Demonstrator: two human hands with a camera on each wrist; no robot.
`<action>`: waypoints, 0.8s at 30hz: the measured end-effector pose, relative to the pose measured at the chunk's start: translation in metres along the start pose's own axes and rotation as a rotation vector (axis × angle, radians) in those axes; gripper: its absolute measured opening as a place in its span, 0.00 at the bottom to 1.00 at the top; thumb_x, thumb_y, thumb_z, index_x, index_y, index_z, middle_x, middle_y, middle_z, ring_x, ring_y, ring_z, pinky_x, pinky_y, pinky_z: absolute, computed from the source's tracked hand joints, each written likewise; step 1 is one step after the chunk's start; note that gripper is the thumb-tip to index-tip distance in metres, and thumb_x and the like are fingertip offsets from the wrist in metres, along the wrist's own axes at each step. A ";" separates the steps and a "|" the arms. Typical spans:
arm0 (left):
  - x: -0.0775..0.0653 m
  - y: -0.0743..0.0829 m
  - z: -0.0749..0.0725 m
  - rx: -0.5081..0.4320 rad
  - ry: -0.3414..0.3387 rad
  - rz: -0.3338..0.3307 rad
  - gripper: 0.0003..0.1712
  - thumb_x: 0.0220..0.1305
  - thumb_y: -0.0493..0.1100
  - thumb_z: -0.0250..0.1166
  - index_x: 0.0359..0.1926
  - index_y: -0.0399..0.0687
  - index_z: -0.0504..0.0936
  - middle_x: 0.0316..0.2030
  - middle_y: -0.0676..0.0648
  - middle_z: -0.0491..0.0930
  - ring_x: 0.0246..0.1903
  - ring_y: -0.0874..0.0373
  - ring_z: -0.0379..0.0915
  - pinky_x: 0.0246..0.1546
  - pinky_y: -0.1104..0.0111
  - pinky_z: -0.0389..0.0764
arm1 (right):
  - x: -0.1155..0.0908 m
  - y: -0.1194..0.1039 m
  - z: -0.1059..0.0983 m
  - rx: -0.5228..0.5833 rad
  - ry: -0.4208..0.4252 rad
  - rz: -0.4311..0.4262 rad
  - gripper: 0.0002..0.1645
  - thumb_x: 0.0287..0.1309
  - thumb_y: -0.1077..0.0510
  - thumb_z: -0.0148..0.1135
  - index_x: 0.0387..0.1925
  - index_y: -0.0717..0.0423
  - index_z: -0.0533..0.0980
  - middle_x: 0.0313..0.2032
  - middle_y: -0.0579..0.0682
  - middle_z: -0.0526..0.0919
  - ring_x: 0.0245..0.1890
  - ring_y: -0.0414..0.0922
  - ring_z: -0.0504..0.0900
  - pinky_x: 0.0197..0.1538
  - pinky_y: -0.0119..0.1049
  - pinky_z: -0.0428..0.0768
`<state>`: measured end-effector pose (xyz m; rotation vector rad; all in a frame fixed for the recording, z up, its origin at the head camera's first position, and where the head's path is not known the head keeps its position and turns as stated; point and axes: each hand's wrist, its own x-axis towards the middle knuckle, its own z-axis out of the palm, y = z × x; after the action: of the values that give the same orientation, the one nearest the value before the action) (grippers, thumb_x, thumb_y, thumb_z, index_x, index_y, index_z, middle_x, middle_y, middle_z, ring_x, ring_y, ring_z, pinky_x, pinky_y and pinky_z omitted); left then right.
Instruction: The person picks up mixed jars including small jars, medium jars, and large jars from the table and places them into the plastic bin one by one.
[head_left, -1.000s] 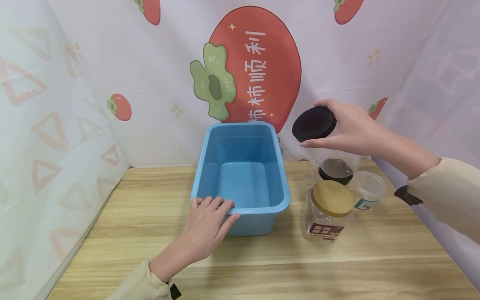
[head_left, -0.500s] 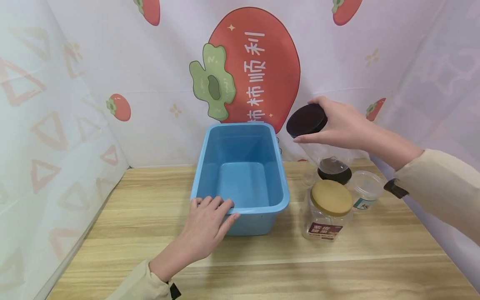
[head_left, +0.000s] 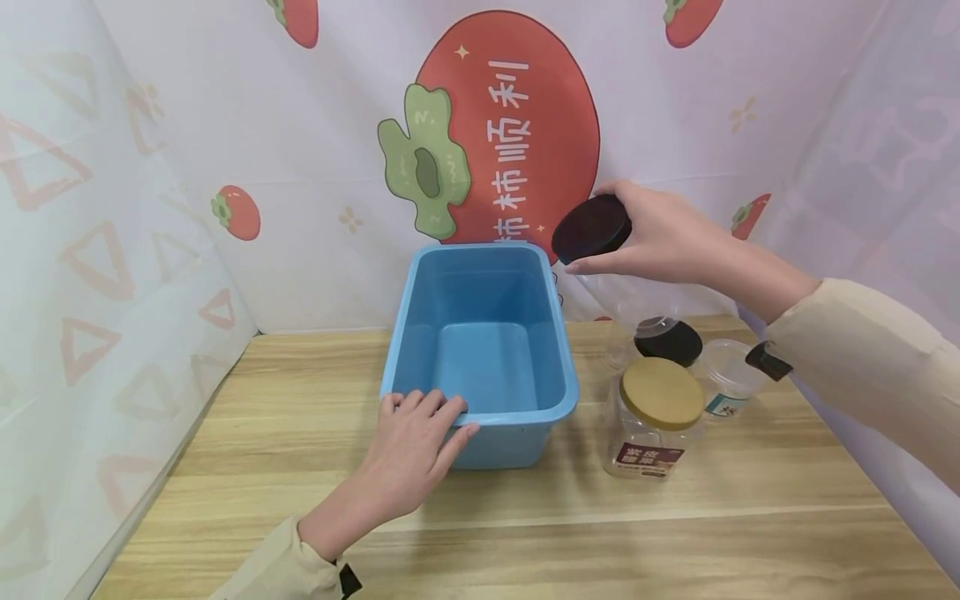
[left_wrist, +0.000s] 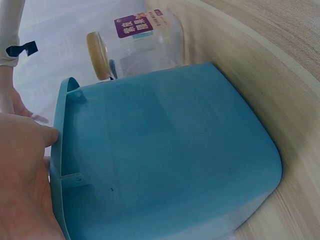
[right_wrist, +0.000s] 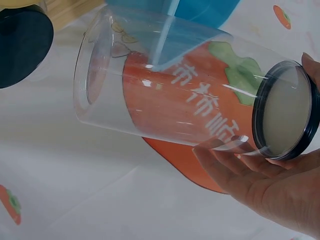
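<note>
My right hand (head_left: 660, 229) grips a clear plastic jar (right_wrist: 165, 85) by its black lid (head_left: 592, 228), thumb on the near side and fingers on the far side. The jar hangs tilted in the air, its bottom toward the right. In the right wrist view it looks see-through, with nothing inside. My left hand (head_left: 411, 454) holds the near rim of a blue plastic basin (left_wrist: 165, 145), fingers curled over the edge and thumb along the outside. Nothing lies in the basin in the head view.
Right of the basin stands a square clear jar (head_left: 645, 450) with a gold lid and a dark red label. Behind it are another black-lidded jar (head_left: 669, 342) and a small clear tub (head_left: 731, 371). A printed cloth (head_left: 322, 100) hangs behind the wooden table (head_left: 525, 533).
My right hand has moved left and slightly up with the jar, bringing it nearer the basin. The left hand has stayed on the rim.
</note>
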<state>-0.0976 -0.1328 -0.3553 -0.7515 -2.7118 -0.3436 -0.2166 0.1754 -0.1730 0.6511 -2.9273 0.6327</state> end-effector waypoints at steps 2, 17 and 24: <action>0.000 0.000 0.000 0.001 -0.001 -0.002 0.13 0.79 0.54 0.60 0.49 0.52 0.80 0.36 0.52 0.76 0.34 0.54 0.65 0.46 0.51 0.66 | 0.002 -0.002 0.000 0.006 -0.005 0.000 0.54 0.57 0.39 0.78 0.73 0.61 0.62 0.59 0.62 0.79 0.56 0.60 0.79 0.56 0.59 0.82; 0.001 0.001 -0.001 0.000 -0.004 -0.012 0.13 0.79 0.54 0.60 0.50 0.51 0.81 0.36 0.51 0.78 0.35 0.53 0.67 0.48 0.50 0.67 | 0.012 -0.017 0.005 0.007 -0.021 -0.009 0.58 0.56 0.38 0.79 0.75 0.61 0.60 0.61 0.64 0.78 0.57 0.62 0.78 0.55 0.59 0.83; 0.000 0.001 0.000 0.005 0.001 -0.009 0.13 0.79 0.54 0.60 0.50 0.52 0.81 0.36 0.51 0.78 0.35 0.52 0.68 0.48 0.49 0.66 | 0.014 -0.023 0.008 0.006 -0.020 -0.013 0.58 0.56 0.39 0.79 0.75 0.61 0.59 0.61 0.64 0.77 0.58 0.62 0.78 0.55 0.59 0.83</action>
<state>-0.0976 -0.1319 -0.3555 -0.7372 -2.7152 -0.3390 -0.2195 0.1478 -0.1689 0.6802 -2.9381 0.6380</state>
